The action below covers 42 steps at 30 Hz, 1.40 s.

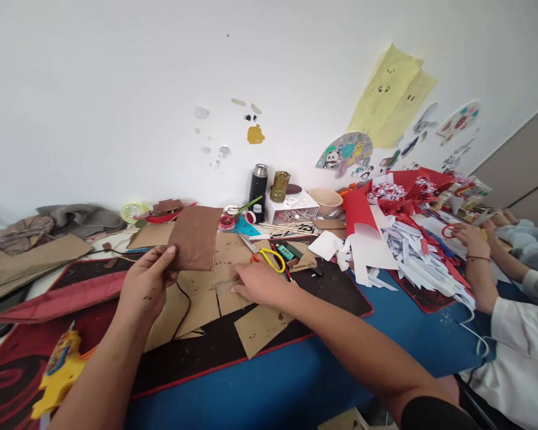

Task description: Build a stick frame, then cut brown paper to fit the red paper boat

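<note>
My left hand [147, 280] is closed on a brown-painted piece of cardboard [196, 237], with the thumb on its near face. It is raised above the table. My right hand [256, 283] rests low over plain cardboard sheets [201, 307] on the dark mat. Its bent fingers are a little apart, and I see nothing between them. Just beyond that hand lie scissors with yellow handles [273, 259] and some orange handles [254, 258], partly hidden. A loose cardboard piece [262, 328] is below my right forearm.
A yellow glue gun [63, 376] and a long red padded strip [67, 297] are at left. Behind stand a black thermos [258, 185] and a white box [292, 206]. White paper strips [415, 254] pile up at right, near another person's hand [470, 239].
</note>
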Tool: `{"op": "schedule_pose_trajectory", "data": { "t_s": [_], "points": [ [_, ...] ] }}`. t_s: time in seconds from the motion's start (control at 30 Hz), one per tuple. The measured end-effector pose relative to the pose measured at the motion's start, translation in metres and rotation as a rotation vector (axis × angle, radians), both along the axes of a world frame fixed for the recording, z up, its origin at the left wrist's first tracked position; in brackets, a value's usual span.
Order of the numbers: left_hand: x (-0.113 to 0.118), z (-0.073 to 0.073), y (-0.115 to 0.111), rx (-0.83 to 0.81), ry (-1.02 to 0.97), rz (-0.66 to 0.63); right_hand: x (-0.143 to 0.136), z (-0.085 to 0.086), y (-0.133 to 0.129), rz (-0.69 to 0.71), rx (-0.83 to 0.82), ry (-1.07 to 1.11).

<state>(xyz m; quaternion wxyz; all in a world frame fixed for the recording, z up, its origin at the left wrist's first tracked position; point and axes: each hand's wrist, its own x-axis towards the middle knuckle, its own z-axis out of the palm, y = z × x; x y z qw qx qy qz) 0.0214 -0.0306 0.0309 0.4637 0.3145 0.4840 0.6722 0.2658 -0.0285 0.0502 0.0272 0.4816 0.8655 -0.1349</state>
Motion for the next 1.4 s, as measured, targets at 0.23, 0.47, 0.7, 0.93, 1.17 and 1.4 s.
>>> {"op": "schedule_pose_trajectory", "data": {
  "t_s": [0.23,0.47,0.7,0.93,1.17,1.4],
  "points": [
    [0.000,-0.005,-0.001,0.015,0.144,-0.010,-0.002,0.005,-0.006,0.059,0.051,0.033],
    [0.001,-0.005,-0.004,0.061,0.287,0.010,0.006,-0.001,-0.008,0.052,0.061,0.206],
    [0.005,-0.007,-0.004,0.034,0.428,-0.059,0.012,0.015,-0.011,-0.057,0.035,0.355],
    [0.013,-0.008,-0.006,0.041,0.508,-0.209,0.005,0.024,0.000,-0.054,0.036,0.424],
    [0.018,-0.005,-0.011,0.087,0.563,-0.259,-0.003,0.024,0.013,-0.082,0.046,0.478],
    [0.022,-0.005,-0.012,0.068,0.508,-0.353,-0.009,0.019,0.013,-0.069,0.060,0.482]
  ]
}}
